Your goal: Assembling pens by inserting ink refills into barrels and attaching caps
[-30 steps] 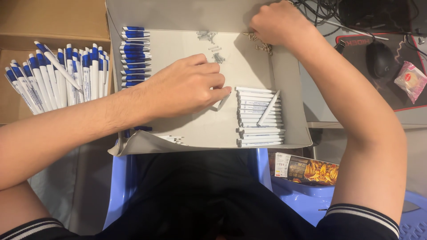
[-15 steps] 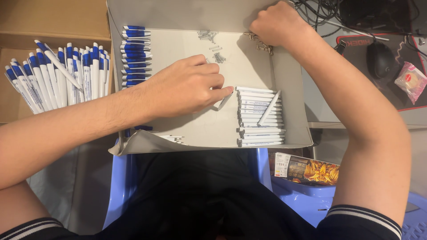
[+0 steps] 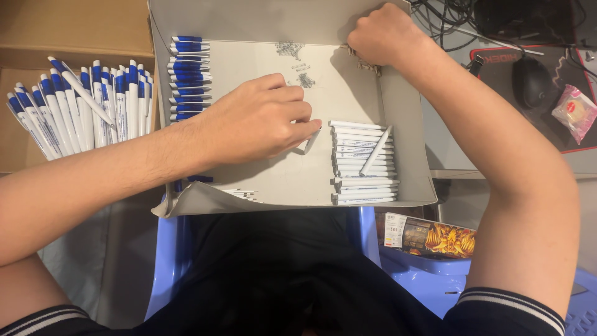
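Observation:
A shallow grey cardboard tray (image 3: 407,149) lies in front of me. My left hand (image 3: 258,121) rests in its middle, fingers closed on a white pen barrel (image 3: 310,142). To the right of that hand lies a stack of white pen barrels (image 3: 364,163), one lying slanted across the top. Blue pen parts (image 3: 189,74) are stacked at the tray's left side. My right hand (image 3: 382,34) is a fist at the tray's far right corner, next to several small metal springs (image 3: 297,62); whether it holds anything is hidden.
A brown cardboard box (image 3: 37,37) at the left holds several finished white-and-blue pens (image 3: 81,109). At the right are a black mouse (image 3: 533,81), a pink wrapped snack (image 3: 575,112) and cables. A printed packet (image 3: 429,235) lies on a blue plastic stool.

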